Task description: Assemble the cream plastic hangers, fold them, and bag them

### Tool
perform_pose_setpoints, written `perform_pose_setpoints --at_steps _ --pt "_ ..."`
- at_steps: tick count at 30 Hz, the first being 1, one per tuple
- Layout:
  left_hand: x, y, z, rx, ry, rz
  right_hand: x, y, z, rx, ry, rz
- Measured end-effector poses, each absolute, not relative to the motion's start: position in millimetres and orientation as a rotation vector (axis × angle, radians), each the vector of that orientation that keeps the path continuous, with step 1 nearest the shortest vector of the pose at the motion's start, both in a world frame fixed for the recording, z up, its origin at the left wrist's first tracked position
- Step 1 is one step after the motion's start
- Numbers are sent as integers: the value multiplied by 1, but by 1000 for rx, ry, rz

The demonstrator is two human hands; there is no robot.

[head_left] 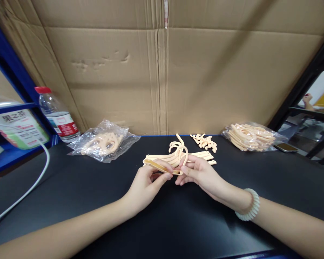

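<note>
My left hand (pixel 148 183) is closed around a cream plastic hanger arm (pixel 158 165), held a little above the black table with its hollow side partly showing. At the arm's inner end, my right hand (pixel 198 172) pinches the base of a curved cream hanger hook (pixel 186 158). The two pieces touch there; whether they are locked together cannot be seen. Just behind my hands lies a stack of cream hangers (pixel 205 154) with their hooks pointing up and away. My fingers cover part of the stack.
Loose cream hooks (pixel 204 141) lie behind the stack. Clear bags of cream parts rest at the back left (pixel 105 142) and back right (pixel 251 136), a phone (pixel 285 147) beside the right one. A red-capped bottle (pixel 59 117) and white cable (pixel 44 169) are left. Cardboard (pixel 110 79) stands behind.
</note>
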State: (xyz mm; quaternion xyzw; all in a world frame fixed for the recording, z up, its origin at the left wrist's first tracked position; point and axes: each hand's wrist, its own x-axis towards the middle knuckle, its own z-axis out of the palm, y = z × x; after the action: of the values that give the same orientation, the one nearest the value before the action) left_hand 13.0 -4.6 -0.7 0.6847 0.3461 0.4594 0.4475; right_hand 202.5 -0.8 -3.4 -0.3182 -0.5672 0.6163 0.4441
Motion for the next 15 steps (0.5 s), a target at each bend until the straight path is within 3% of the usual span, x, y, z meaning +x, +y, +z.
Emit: perform_pose_setpoints --at_steps 15 --pt "14 -1 -3 1515 800 1124 201 -3 -4 -820 -1386 1487"
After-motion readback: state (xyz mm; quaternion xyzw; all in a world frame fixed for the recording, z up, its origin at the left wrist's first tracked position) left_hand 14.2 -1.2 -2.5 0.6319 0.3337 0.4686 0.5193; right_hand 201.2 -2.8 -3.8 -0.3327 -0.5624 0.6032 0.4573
